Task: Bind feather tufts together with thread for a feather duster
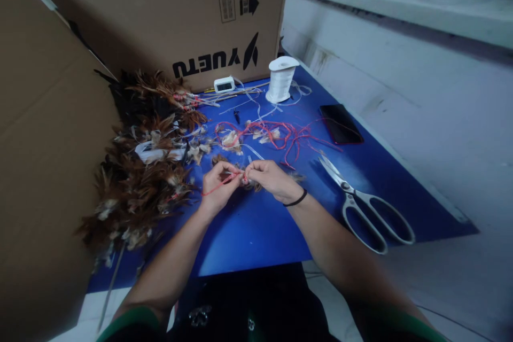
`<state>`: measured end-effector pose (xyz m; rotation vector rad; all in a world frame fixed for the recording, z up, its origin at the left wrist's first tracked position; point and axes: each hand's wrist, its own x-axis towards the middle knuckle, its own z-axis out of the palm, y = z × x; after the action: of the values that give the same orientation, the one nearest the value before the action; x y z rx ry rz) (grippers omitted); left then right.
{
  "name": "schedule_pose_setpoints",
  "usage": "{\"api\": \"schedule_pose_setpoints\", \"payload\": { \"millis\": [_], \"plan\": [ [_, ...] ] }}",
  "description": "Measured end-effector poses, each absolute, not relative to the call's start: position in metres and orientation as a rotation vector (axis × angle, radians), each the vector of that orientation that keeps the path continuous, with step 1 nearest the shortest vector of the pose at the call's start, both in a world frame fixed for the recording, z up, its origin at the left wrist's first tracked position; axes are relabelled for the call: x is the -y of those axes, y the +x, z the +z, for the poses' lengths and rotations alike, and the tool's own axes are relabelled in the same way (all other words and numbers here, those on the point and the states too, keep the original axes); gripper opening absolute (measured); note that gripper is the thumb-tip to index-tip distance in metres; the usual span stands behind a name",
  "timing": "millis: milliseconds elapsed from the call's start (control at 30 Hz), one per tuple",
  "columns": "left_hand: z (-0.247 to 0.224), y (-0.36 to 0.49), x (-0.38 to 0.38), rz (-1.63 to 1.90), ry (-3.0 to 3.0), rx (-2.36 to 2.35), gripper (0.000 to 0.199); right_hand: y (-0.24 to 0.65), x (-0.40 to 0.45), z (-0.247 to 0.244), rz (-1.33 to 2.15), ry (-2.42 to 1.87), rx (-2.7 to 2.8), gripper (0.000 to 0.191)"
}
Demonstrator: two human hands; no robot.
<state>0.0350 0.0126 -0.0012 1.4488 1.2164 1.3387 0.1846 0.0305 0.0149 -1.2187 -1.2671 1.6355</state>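
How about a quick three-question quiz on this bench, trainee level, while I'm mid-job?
1. True or false: the pale-handled scissors lie to the right of the right hand.

2. Multiple choice: which of these stands upright on the blue table surface?
a) the dark phone
b) the white spool
c) the dark scissors

3. Fill in the missing colour: the fingers of the left hand pinch a ____ strand.

Key: 1 true; 2 b; 3 pink.
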Motion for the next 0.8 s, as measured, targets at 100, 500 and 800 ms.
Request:
{"api": "schedule_pose_setpoints", "payload": {
  "millis": [100, 500, 800],
  "plan": [
    [-0.0005, 0.0351, -0.0125, 1.35, 1.454, -1.231, 0.02, 0.1849, -0.0307, 0.015, 1.659, -1.213, 1.251, 0.006],
    [-0.0002, 0.0341, -0.0103, 1.362, 1.404, -1.185, 0.026, 0.1919, -0.032, 0.0176, 1.821, -1.099, 1.218, 0.005],
    [-0.0044, 0.0324, -0.012, 1.367, 1.466, -1.23, 0.025, 0.1896, -0.0325, 0.0169, 1.867, -1.09, 1.165, 0.004]
  ]
}}
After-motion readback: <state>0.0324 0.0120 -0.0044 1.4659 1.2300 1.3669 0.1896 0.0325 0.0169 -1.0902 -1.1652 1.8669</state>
